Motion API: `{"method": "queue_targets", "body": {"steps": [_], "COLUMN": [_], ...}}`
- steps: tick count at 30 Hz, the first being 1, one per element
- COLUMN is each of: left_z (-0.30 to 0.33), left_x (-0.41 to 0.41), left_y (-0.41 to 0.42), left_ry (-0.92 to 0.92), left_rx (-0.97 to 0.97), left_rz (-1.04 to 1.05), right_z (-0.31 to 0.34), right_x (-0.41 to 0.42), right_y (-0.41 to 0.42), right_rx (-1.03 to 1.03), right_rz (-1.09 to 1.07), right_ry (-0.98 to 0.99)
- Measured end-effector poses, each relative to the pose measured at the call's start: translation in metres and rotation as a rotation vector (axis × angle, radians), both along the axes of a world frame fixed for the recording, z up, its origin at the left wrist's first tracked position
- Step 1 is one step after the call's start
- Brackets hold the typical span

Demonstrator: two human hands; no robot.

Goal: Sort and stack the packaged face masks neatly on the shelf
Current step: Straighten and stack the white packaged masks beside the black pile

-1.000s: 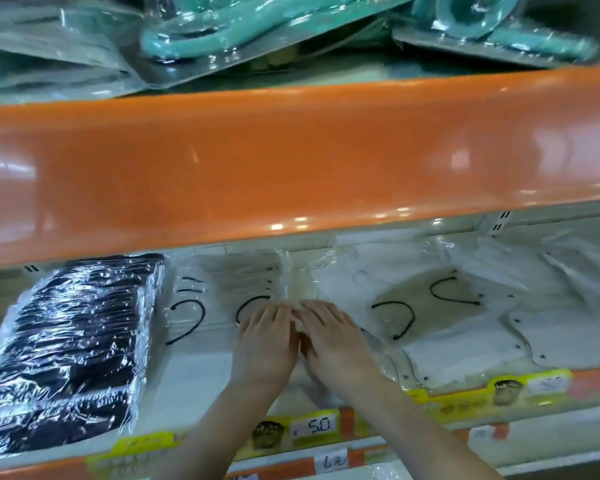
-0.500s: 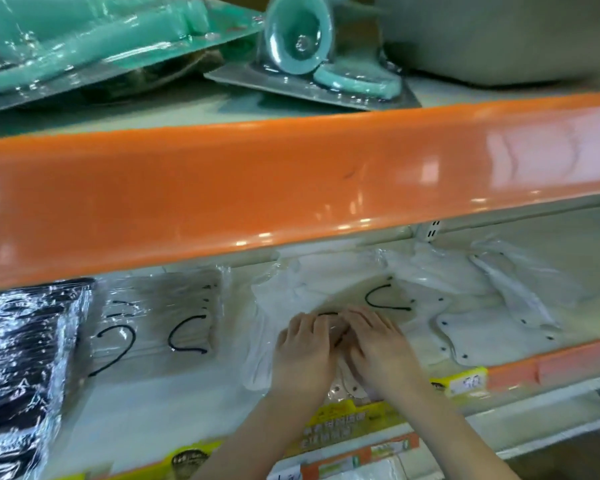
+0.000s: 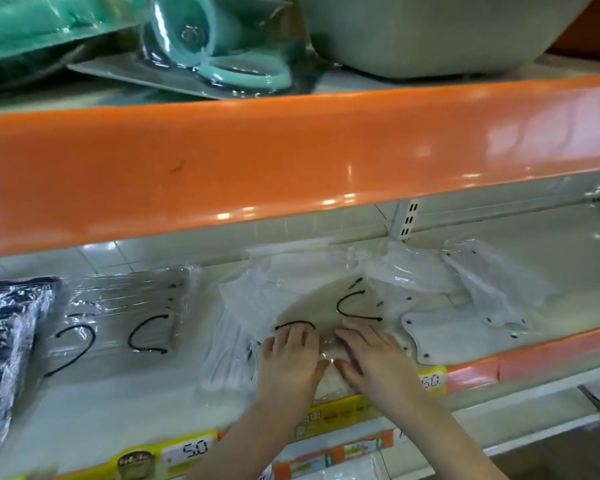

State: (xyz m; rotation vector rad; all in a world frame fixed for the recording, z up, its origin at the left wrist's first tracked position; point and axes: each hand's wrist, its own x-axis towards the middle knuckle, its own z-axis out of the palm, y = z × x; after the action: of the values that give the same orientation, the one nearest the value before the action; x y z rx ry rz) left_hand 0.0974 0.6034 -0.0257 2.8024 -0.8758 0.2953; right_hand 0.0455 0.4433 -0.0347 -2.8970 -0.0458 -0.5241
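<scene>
In the head view, both hands lie palm-down side by side at lower centre of the frame: the left hand [image 3: 289, 362] and the right hand [image 3: 373, 358] press flat, fingers straight and together, on a clear-wrapped beige mask pack [image 3: 326, 327] with black ear loops, which sits at the front of the shelf [image 3: 111, 403]. This looks like the gathering step, squaring one pack before it joins a pile. Left of centre lies a tidy stack of similar packs [image 3: 125, 317], and at the far left edge a black mask bundle [image 3: 7, 341], cut off by the frame. Loose white mask packs [image 3: 464, 327] sprawl at right centre, overlapping and tilted. Next, the pressed pack probably needs sliding left onto the stack. Glare on the plastic hides pack edges; how many packs lie under the hands cannot be told.
</scene>
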Motion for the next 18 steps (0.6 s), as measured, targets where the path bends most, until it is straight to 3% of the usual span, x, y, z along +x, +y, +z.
{"method": "queue_targets", "body": {"steps": [12, 18], "left_z": [0.009, 0.015], "left_x": [0.007, 0.011], "left_y": [0.027, 0.043], "left_ry": [-0.139, -0.312], "left_rx": [-0.245, -0.287], "left_rz": [0.016, 0.279], "right_z": [-0.001, 0.016], "right_x": [-0.006, -0.007], "right_y": [-0.015, -0.018], "right_rx": [0.003, 0.079], "right_rz": [-0.072, -0.091], "right_ry": [-0.200, -0.201]}}
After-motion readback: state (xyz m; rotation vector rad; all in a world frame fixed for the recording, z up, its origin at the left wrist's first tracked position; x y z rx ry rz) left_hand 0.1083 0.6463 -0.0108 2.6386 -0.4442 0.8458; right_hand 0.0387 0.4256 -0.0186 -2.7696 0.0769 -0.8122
